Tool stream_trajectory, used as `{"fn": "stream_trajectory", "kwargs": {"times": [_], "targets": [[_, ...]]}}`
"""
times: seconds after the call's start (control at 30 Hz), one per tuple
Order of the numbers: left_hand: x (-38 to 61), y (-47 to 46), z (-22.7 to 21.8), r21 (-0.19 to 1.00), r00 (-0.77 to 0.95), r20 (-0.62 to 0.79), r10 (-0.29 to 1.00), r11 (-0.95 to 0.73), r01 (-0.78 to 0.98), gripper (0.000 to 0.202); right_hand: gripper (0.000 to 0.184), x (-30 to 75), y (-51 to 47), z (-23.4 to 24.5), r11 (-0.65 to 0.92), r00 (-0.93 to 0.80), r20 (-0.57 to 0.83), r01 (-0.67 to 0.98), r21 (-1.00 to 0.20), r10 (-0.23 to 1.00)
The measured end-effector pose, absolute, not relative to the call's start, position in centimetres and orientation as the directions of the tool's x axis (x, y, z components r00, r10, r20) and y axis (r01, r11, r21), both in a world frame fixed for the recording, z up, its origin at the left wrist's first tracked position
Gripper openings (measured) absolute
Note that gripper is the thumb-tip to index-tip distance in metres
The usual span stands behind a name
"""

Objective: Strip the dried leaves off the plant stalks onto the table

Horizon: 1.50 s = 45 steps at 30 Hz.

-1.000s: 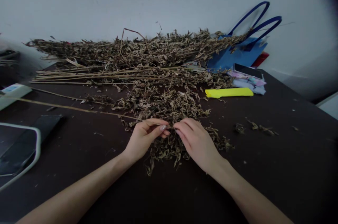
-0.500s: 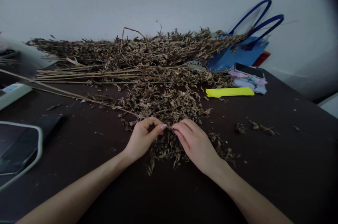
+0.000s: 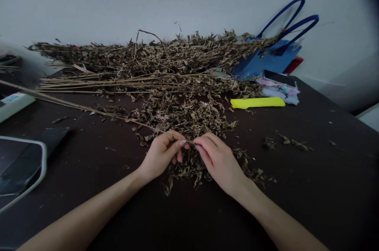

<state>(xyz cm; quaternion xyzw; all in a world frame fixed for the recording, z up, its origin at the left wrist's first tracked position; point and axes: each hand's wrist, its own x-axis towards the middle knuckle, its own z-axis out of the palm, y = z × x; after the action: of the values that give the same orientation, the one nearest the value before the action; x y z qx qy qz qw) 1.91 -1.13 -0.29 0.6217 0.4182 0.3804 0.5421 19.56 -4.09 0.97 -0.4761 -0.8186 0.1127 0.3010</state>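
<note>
A long thin dried plant stem [image 3: 115, 116] runs from the left edge of the view to my hands. My left hand [image 3: 162, 150] is closed, pinching it between thumb and fingers near its end. Right beside it, my right hand [image 3: 217, 160] pinches the tip of the same stem; what leaf it may hold is hidden by the fingers. Under and beyond both hands lies a loose heap of dried leaves [image 3: 189, 115], with more crumpled leaves [image 3: 183, 172] just below the hands.
Bundled dried stems [image 3: 118, 84] and a leafy heap [image 3: 177, 53] lie along the wall. To the right are a yellow strip-like object [image 3: 257, 102], a phone [image 3: 279, 78] on cloth and a blue bag [image 3: 266, 61]. A white-rimmed frame [image 3: 44, 160] and a dark flat object [image 3: 55, 140] lie left.
My hands stay almost in place on the stem. More of my left hand's lower fingers shows now, beneath the thumb.
</note>
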Motion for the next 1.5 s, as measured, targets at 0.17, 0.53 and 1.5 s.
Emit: {"fn": "stream_trajectory", "kwargs": {"times": [0.17,0.53,1.5], "targets": [[2.08,-1.13,-0.34,1.0,0.351,-0.001,0.936,0.0,0.005,0.016,0.017,19.56,-4.12,0.9,0.515,-0.361,0.38,0.712,-0.477,0.852],[2.13,-1.44,-0.01,0.992,0.344,-0.063,0.937,0.095,-0.078,0.013,0.018,19.32,-4.12,0.67,0.506,-0.376,0.347,0.726,-0.465,0.859],[2.45,-1.53,0.48,0.987,0.351,-0.064,0.934,0.111,-0.117,0.011,0.015,19.88,-3.57,0.53,0.429,-0.209,0.399,0.662,-0.614,0.893]]}}
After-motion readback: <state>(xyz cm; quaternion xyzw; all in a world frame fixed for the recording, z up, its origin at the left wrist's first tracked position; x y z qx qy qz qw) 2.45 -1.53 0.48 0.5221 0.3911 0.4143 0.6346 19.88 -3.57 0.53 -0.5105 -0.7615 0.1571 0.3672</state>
